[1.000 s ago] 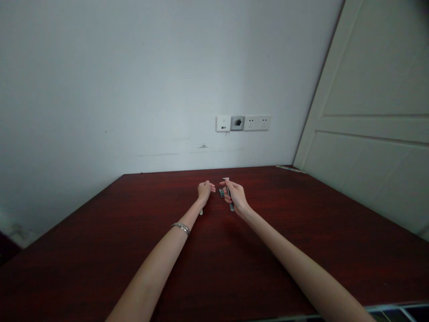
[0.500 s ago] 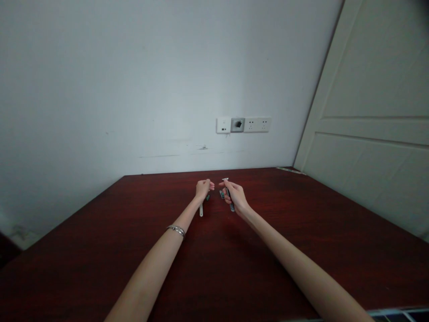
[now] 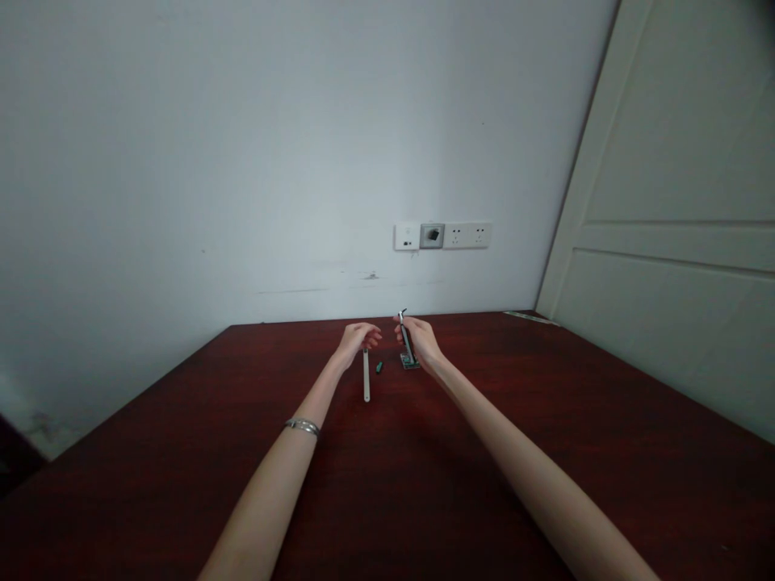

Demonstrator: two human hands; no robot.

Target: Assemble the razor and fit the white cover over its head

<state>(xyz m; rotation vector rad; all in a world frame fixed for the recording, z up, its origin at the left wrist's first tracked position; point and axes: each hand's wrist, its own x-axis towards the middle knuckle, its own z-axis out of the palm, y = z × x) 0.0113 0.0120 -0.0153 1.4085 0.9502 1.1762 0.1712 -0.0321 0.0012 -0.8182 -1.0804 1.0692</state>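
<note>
Both my arms reach far out over a dark red wooden table [image 3: 182, 452]. My left hand [image 3: 357, 337] hovers with its fingers loosely curled and apart, holding nothing. Just below it a thin white stick [image 3: 366, 376] lies on the table, and a small green piece [image 3: 379, 367] lies beside that. My right hand [image 3: 419, 339] is closed around a slim dark tool [image 3: 405, 335] that stands nearly upright. The tool's lower end meets a small green and grey part [image 3: 410, 362] on the table.
A white wall stands behind the table with a row of sockets [image 3: 443, 236]. A pale door [image 3: 678, 242] fills the right side. A thin flat strip [image 3: 526, 317] lies at the table's far right corner. A bracelet [image 3: 302, 425] is on my left wrist.
My left hand lifted and opened off the white stick, which now lies uncovered on the table. My right hand turned the dark tool upright onto the small part.
</note>
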